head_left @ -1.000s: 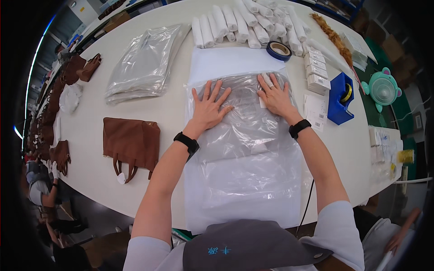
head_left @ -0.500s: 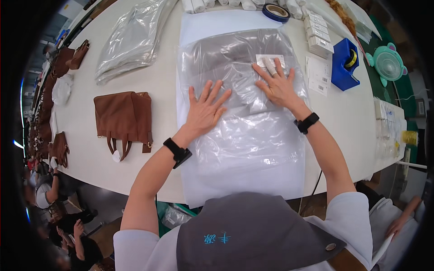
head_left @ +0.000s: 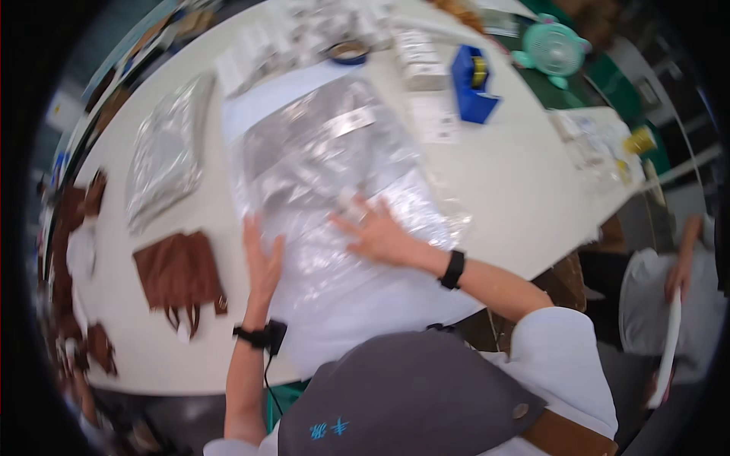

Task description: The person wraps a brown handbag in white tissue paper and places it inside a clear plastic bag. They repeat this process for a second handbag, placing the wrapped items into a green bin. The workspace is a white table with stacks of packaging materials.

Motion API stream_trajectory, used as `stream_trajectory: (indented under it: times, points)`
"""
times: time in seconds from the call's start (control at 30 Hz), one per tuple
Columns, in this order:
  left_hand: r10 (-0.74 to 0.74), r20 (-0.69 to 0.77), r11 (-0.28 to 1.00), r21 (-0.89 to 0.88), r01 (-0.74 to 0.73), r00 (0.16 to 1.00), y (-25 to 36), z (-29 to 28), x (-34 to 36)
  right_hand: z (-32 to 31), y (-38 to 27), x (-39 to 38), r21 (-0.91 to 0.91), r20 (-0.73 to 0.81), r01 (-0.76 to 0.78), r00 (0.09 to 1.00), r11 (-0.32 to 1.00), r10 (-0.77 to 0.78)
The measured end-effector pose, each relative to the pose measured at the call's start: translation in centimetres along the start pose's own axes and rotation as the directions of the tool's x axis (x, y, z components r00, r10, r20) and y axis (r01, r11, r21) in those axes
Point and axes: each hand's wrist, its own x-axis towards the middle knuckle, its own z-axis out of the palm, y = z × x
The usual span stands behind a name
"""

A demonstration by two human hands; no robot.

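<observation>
A large clear plastic bag lies flat over white sheet paper, with something grey showing through its far part and a white label near its far end. My right hand rests on the near half of the bag, fingers spread and a pale wrap on one of them. By the bag's left edge is my left hand, thumb apart from the fingers and holding nothing; whether it touches the bag I cannot tell. Both hands are a little blurred.
Left of the bag lies a brown handbag, and beyond it a stack of clear plastic bags. A dark tape roll, white boxes, a blue tape dispenser and a mint fan stand at the far side.
My view has turned and shifted. My right hand has slid from beside the label toward the near half of the bag. My left hand has moved to the bag's left edge.
</observation>
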Motion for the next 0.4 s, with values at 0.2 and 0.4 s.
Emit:
stream_trajectory:
  times: [0.2, 0.4]
  points:
    - [-0.529, 0.434, 0.634, -0.369, 0.68, 0.729, -4.9, -2.9, -3.0, 4.5, -5.4, -7.4, 0.275, -0.09, 0.209, 0.977, 0.939, -0.191]
    - [-0.277, 0.715, 0.281, -0.578, 0.766, 0.642, -8.4, -1.9, -0.1, 5.6, -6.5, -7.6, 0.157, -0.131, 0.192, 0.976, 0.969, -0.172]
